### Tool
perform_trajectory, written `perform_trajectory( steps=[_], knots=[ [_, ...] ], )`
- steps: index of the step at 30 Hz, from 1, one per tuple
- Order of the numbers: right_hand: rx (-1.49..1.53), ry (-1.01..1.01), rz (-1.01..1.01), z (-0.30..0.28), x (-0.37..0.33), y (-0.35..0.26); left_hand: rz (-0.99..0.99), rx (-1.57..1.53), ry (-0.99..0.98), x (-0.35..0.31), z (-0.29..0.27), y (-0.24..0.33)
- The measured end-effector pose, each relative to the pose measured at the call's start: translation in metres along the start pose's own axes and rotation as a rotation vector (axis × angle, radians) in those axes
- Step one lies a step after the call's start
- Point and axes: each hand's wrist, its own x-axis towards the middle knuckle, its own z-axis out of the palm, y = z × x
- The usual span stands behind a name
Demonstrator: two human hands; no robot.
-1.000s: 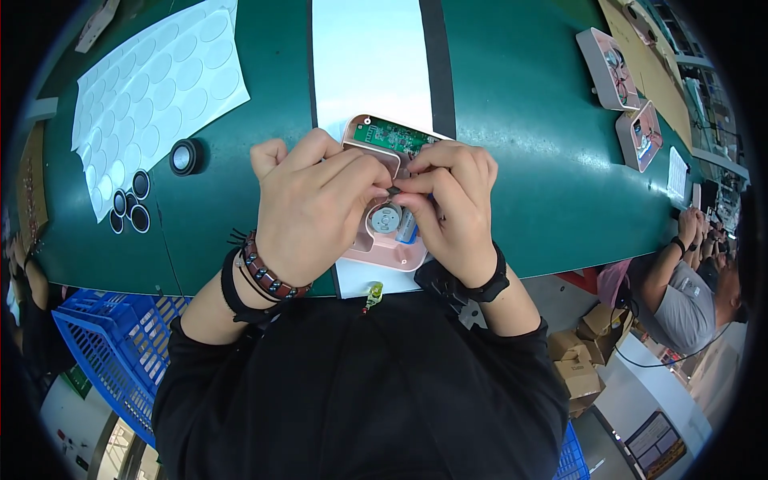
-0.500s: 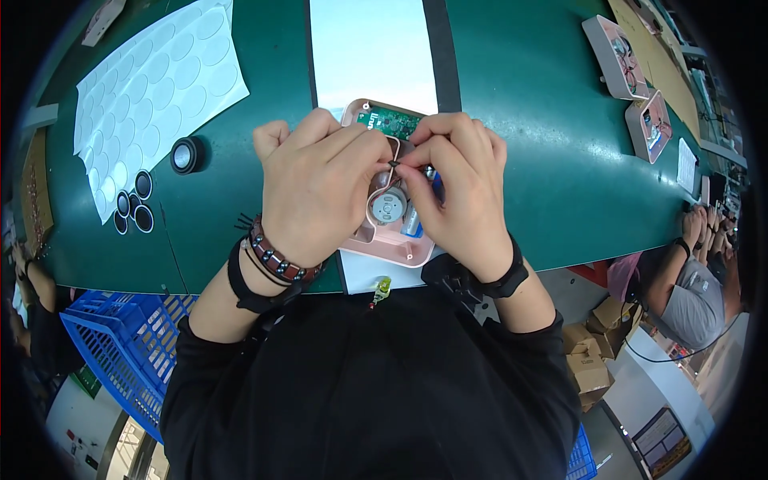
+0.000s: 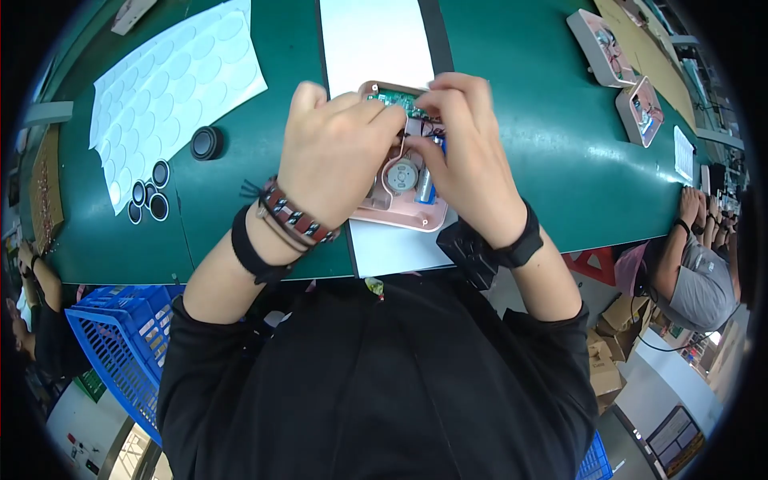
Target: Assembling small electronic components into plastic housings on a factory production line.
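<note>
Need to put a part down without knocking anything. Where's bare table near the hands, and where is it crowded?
Bare green table lies right of the right hand, before the two pink units. A smaller patch sits between the black disc and the left hand. Crowded: the pink open case under both hands, and the sticker sheet with black rings far left.

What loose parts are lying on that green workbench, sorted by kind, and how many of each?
Open pink plastic shell with green circuit board, under both hands: 1
Closed pink plastic units with picture fronts: 2
Black round speaker: 1
Flat black rings: 4
White sheet of round pads: 1
Total: 9
</note>
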Motion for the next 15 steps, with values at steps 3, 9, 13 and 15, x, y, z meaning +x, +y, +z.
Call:
perform_trajectory(
  steps=[3, 9, 13, 15],
  knots=[
    [-0.066, -0.049, -0.172, -0.018, -0.019, -0.016, -0.067, -0.091, 0.106, -0.005, -0.014, -0.005],
    [-0.347, -0.183, -0.39, -0.022, -0.04, -0.009, -0.153, -0.268, 0.28, -0.019, -0.044, 0.009],
    [-0.364, -0.064, -0.237, -0.042, 0.016, 0.032, 0.078, -0.286, 0.079, -0.024, -0.032, 0.017],
    [-0.405, 0.031, -0.106, -0.06, 0.047, 0.086, 0.136, -0.183, -0.158, -0.019, -0.022, 0.024]
  ],
)
